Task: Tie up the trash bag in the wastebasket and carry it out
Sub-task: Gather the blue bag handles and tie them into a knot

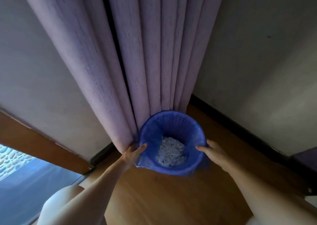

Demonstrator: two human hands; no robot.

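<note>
A round blue mesh wastebasket (173, 121) stands on the wooden floor against the curtain. A thin blue trash bag (147, 161) lines it and folds over the rim. White shredded scraps (170, 151) lie at the bottom. My left hand (133, 153) is at the rim's left side, fingers curled on the bag's folded edge. My right hand (211, 150) is at the rim's right side, fingers on the bag's edge there.
A long lilac curtain (137, 53) hangs right behind the basket. Grey walls with a dark skirting board (240, 125) meet in the corner. A wooden door frame (42, 144) and a blue-lit floor lie at the left. My knee (65, 206) is low left.
</note>
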